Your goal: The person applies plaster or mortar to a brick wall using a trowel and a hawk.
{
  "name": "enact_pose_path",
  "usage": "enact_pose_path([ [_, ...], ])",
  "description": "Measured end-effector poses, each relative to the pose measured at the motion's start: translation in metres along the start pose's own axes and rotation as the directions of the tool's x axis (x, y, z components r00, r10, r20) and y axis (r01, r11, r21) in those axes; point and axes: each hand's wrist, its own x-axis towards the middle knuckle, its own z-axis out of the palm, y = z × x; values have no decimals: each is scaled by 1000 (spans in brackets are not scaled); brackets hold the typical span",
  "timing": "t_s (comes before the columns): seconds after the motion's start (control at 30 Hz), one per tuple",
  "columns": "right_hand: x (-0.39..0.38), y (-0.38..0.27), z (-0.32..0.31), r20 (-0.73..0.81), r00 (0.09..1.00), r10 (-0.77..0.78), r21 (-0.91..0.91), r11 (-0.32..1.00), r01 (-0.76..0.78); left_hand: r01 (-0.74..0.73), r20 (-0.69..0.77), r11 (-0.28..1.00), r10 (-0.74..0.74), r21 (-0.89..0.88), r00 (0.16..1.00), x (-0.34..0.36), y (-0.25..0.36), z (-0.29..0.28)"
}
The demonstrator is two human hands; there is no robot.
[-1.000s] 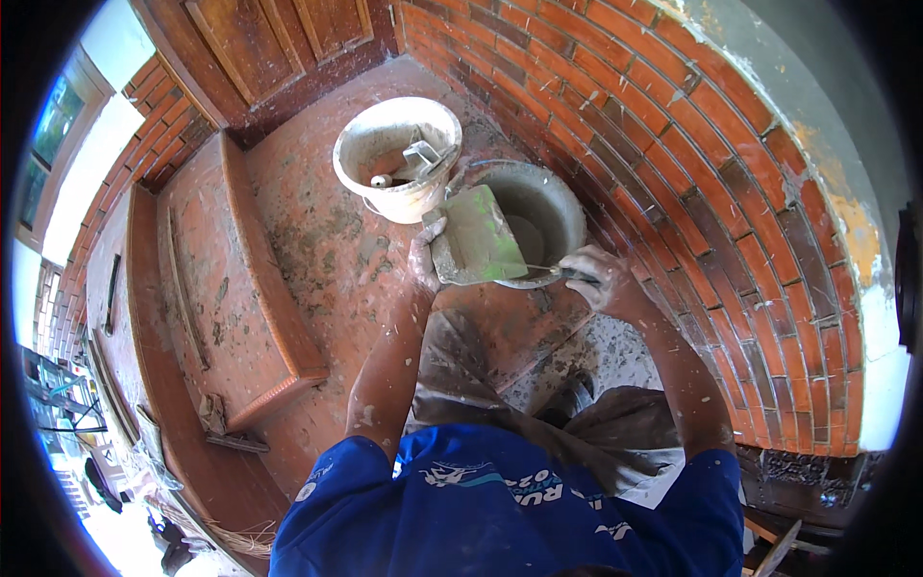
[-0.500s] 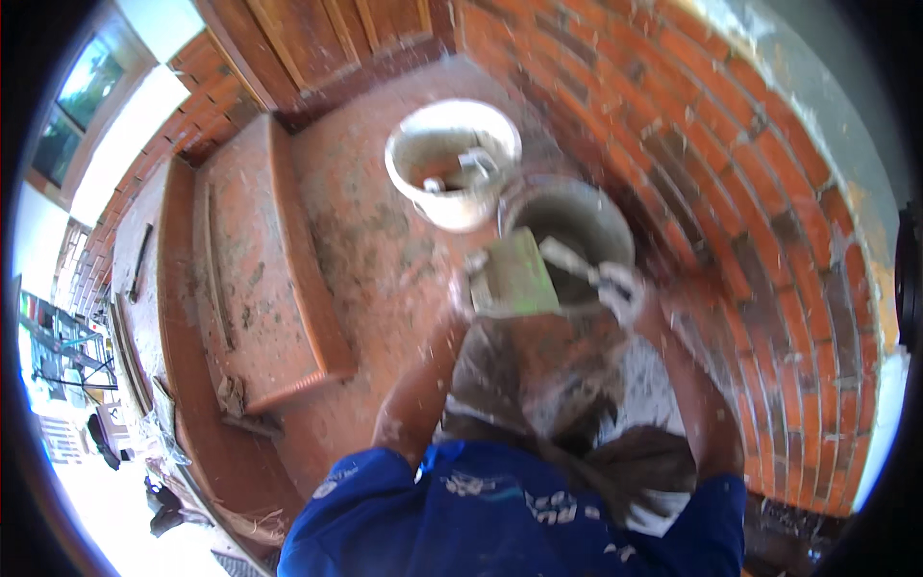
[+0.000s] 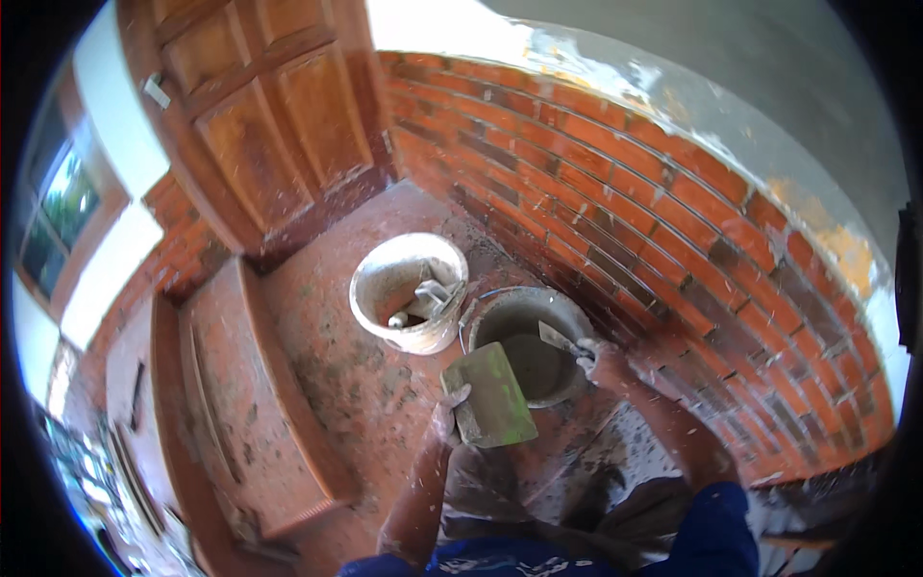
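Observation:
My left hand grips a rectangular plasterer's float, yellow-green at its edges and smeared with grey mortar. It is tilted in front of the near left rim of a dark bucket. Inside that bucket lies grey wet mortar. My right hand, speckled with mortar, is closed round the handle of a small trowel. The trowel's blade points left over the right part of the bucket, apart from the float. Whether the blade touches the mortar I cannot tell.
Left of the dark bucket stands a white bucket with a pale-handled tool in it. A brick wall runs along the right. Red steps descend on the left, and a wooden door stands at the back.
My view has tilted up, showing more door and wall. The trowel and float are farther apart, and the trowel now lies over the bucket's right side. Both hands keep their hold.

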Motion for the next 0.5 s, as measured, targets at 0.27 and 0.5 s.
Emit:
enact_pose_path([
  [0.27,-31,-6,-85,197,971,133,766,598,-237,-223,-4,963,226,149,974,7,1,7],
  [0.5,-27,-20,-75,84,929,359,837,481,-262,-274,-129,955,289,116,949,-29,8,26],
])
